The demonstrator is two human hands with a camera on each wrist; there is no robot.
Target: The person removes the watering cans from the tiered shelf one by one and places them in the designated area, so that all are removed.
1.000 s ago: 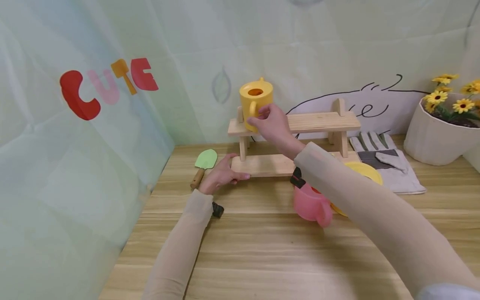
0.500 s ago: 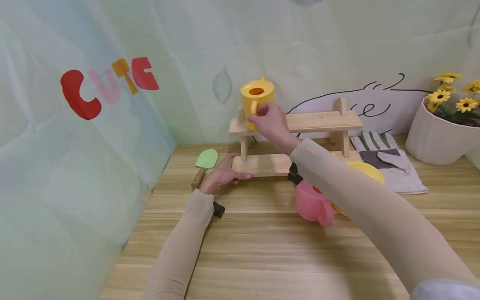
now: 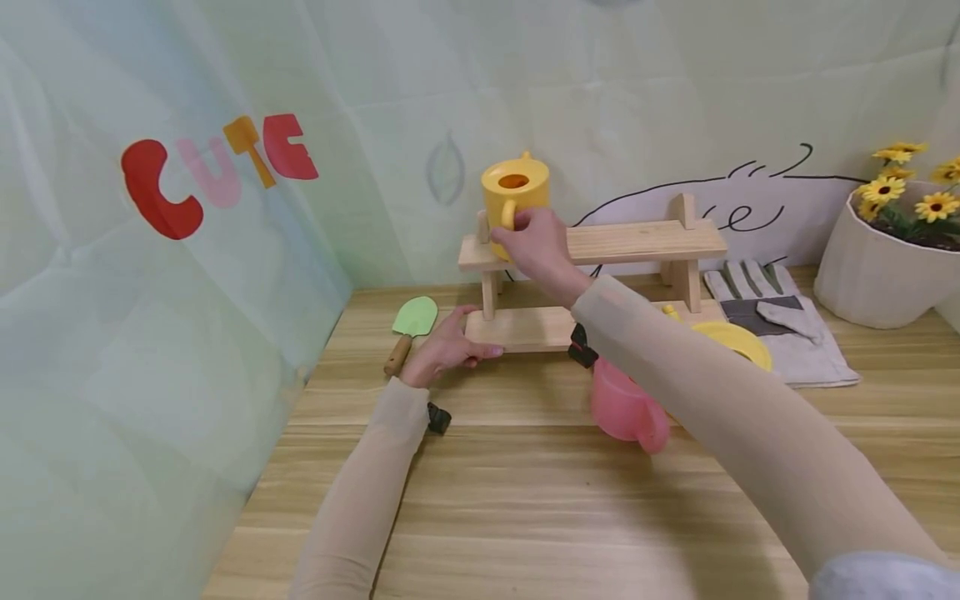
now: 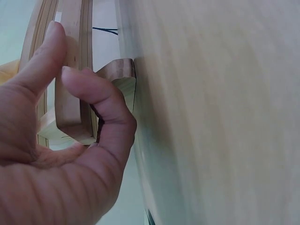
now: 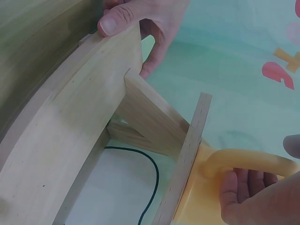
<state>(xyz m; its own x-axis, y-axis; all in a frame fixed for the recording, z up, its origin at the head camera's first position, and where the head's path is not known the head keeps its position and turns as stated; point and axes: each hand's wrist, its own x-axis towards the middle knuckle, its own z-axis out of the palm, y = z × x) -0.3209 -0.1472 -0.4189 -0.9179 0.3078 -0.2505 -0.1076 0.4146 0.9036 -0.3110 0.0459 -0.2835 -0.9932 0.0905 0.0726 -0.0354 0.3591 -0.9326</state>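
A yellow watering can (image 3: 528, 187) stands upright at the left end of the upper board of a two-tier wooden shelf (image 3: 637, 242). My right hand (image 3: 538, 250) grips its side handle (image 5: 255, 159), fingers curled through the loop in the right wrist view. Lower down, my left hand (image 3: 448, 342) holds the left end of the bottom board (image 3: 525, 327), thumb along the front edge. The left wrist view has its fingers (image 4: 119, 126) curled round that board end. A pink can with a handle (image 3: 626, 408) sits under my right forearm, partly hidden.
Left of the shelf lies a green trowel (image 3: 415, 317) with a wooden handle. Past my right forearm is a yellow round-rimmed item (image 3: 742, 337), half covered. Grey work gloves (image 3: 806, 350) and a white pot (image 3: 873, 258) of yellow flowers stand to the right. A fabric backdrop (image 3: 390, 125) hangs behind.
My right wrist and forearm have shifted slightly leftward while the hand stays on the watering can's handle. The can stays on the upper board, and my left hand keeps its hold.
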